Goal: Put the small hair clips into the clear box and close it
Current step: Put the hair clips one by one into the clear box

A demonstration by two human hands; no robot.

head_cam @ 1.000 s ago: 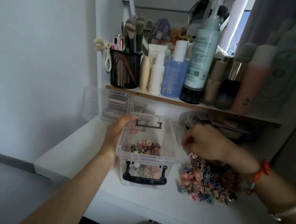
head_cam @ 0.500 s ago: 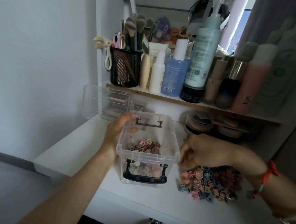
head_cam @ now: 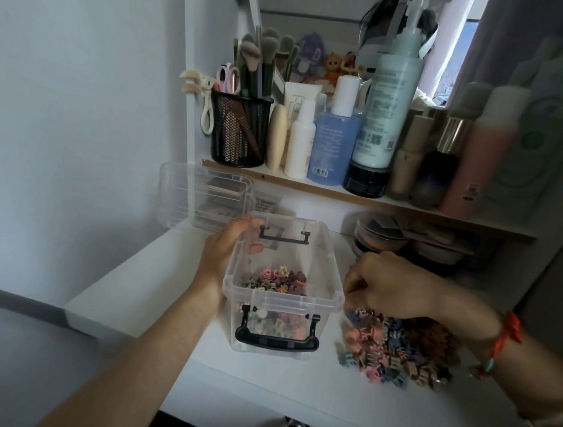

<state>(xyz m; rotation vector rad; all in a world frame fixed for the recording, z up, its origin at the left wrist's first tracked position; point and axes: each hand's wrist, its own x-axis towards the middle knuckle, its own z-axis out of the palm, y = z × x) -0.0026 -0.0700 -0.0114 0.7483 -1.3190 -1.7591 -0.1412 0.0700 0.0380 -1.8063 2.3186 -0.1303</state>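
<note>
- The clear box [head_cam: 281, 303] stands with its mouth open upward, and the way in from above is free.
- The left hand [head_cam: 224, 252] grips the far left rim and fills that corner.
- Right of the grip, the right hand [head_cam: 390, 285] and the clip pile [head_cam: 397, 355] crowd the box's right wall.
- Beyond the grip, a low shelf [head_cam: 343, 195] overhangs, and a clear case [head_cam: 202, 199] stands close behind.
- On the near side of the grip lies bare tabletop [head_cam: 291, 386].

Open clear box [head_cam: 281, 303] steadied on the tabletop [head_cam: 149, 290].
Left hand [head_cam: 225, 245] grips its rim, hair clips [head_cam: 277, 280] inside just right of those fingers; right hand [head_cam: 386, 285] curls over the loose pile [head_cam: 394, 351] directly beneath its fingers.
</note>
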